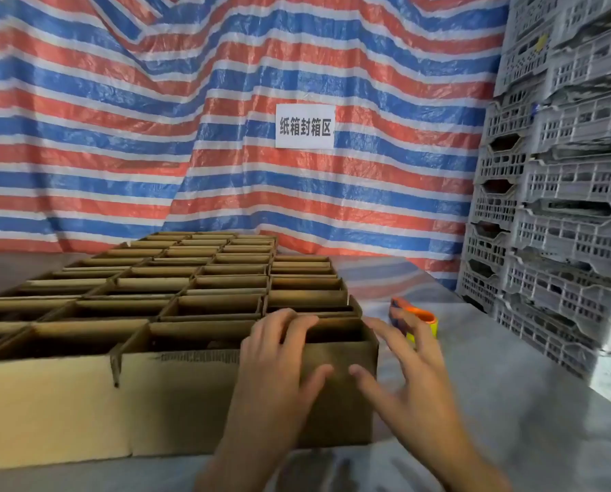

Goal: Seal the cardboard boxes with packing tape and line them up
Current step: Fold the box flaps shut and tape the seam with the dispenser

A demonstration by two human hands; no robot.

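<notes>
- Boxes [176,278] of open-topped cardboard fill the grey table [510,403] in tight rows from my far left; a striped tarp [119,136] hangs behind them, with a white sign [304,126] on it.
- The nearest box [336,403] sits at the front row's right end.
- My left hand [279,367] reaches up from below, fingers hooked over that box's front rim and thumb on its face, pinching the wall.
- My right hand [410,378] is at the box's right corner, fingers spread and straight, holding nothing; I can't tell if the thumb touches.
- An orange-and-yellow tape dispenser [424,319] lies just behind those fingers, partly hidden.
- Stacked grey crates [563,243] wall in the right side.
</notes>
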